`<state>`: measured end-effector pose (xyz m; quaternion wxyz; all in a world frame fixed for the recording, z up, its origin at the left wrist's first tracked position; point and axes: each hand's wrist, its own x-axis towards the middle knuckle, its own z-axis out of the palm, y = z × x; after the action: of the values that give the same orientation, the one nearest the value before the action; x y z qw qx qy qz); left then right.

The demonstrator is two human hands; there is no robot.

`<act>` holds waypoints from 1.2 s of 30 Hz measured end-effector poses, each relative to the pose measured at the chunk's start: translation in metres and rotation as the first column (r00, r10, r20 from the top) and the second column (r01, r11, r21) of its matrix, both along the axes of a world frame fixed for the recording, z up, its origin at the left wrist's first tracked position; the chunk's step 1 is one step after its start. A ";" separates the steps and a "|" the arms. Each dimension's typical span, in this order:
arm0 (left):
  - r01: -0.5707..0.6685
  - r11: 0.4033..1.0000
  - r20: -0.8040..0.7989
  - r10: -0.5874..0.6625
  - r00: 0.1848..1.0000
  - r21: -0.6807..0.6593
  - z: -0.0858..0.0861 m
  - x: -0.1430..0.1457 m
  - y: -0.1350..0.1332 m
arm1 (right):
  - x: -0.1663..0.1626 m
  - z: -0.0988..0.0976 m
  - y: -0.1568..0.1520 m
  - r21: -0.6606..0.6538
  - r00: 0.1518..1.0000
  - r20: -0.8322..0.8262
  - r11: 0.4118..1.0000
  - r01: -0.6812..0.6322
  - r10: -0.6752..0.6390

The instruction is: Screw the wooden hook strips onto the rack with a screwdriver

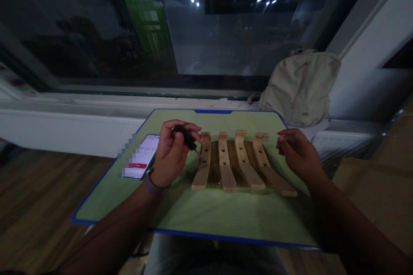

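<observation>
My left hand (171, 152) is closed round a small black-handled screwdriver (187, 138), its tip resting on the leftmost slat of a wooden rack (238, 161). The rack has several curved light-wood slats with holes, lying on a green mat (209, 210). My right hand (297, 152) hovers by the rack's right end with fingers curled and pinched together; whether anything is in them I cannot make out.
A phone (143, 157) with a lit screen lies on the mat left of my left hand. A beige backpack (300, 86) leans at the back right against a windowsill. Dark window glass stands behind; wooden floor lies to both sides.
</observation>
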<state>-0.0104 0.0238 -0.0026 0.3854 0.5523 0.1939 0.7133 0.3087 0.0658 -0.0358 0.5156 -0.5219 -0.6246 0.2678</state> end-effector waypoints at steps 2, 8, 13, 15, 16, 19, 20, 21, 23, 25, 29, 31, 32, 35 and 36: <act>0.012 0.999 -0.056 -0.010 0.998 0.040 -0.002 -0.001 -0.001 | 0.000 0.002 -0.002 -0.004 1.000 0.004 1.000 0.001 -0.001; -0.068 0.996 -0.142 0.074 0.987 0.049 -0.011 -0.008 -0.001 | 0.001 0.005 -0.005 0.011 1.000 0.018 1.000 0.023 -0.023; -0.102 0.992 -0.198 0.115 0.973 0.076 -0.006 -0.005 -0.004 | 0.004 0.007 -0.008 -0.015 0.997 0.042 0.998 0.060 -0.060; -0.111 0.989 -0.186 0.128 0.974 0.099 -0.004 -0.003 -0.005 | 0.005 0.008 -0.010 -0.026 0.996 0.062 0.998 0.060 -0.058; -0.106 0.988 -0.184 0.126 0.975 0.114 -0.003 -0.002 -0.006 | 0.005 0.009 -0.010 -0.016 0.996 0.063 0.998 0.067 -0.066; -0.099 0.983 -0.209 0.131 0.969 0.154 -0.003 0.000 -0.007 | 0.006 0.010 -0.013 0.017 0.993 0.089 0.997 0.081 -0.082; -0.100 0.981 -0.218 0.135 0.966 0.167 -0.003 0.000 -0.007 | 0.006 0.010 -0.013 0.022 0.992 0.096 0.997 0.077 -0.078; -0.097 0.978 -0.226 0.138 0.964 0.186 -0.004 0.000 -0.007 | 0.006 0.010 -0.014 0.024 0.992 0.103 0.997 0.067 -0.069; -0.094 0.968 -0.235 0.150 0.960 0.231 -0.005 -0.001 -0.005 | 0.007 0.010 -0.016 0.025 0.991 0.124 0.998 0.053 -0.056; -0.108 0.953 -0.239 0.180 0.954 0.284 -0.006 -0.002 -0.002 | 0.009 0.010 -0.017 0.026 0.983 0.165 0.997 0.071 -0.075; -0.177 0.925 -0.236 0.264 0.935 0.336 -0.008 -0.003 0.001 | 0.013 0.010 -0.017 -0.013 0.969 0.242 0.998 0.062 -0.057; -0.193 0.926 -0.236 0.276 0.932 0.324 -0.007 -0.002 0.000 | 0.013 0.011 -0.017 -0.038 0.963 0.268 0.998 0.044 -0.032; -0.197 0.934 -0.238 0.273 0.932 0.298 -0.007 -0.002 -0.002 | 0.013 0.011 -0.017 -0.048 0.959 0.283 0.998 0.045 -0.029; -0.189 0.962 -0.235 0.233 0.944 0.196 -0.006 0.001 -0.009 | 0.011 0.013 -0.018 -0.071 0.946 0.321 0.996 0.061 -0.035; -0.175 0.969 -0.232 0.213 0.949 0.174 -0.006 0.001 -0.011 | 0.011 0.014 -0.018 -0.078 0.943 0.330 0.995 0.062 -0.033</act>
<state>-0.0089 0.0127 -0.0085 0.2425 0.6435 0.2396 0.6854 0.3196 0.0473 -0.0221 0.3875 -0.5961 -0.6767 0.1914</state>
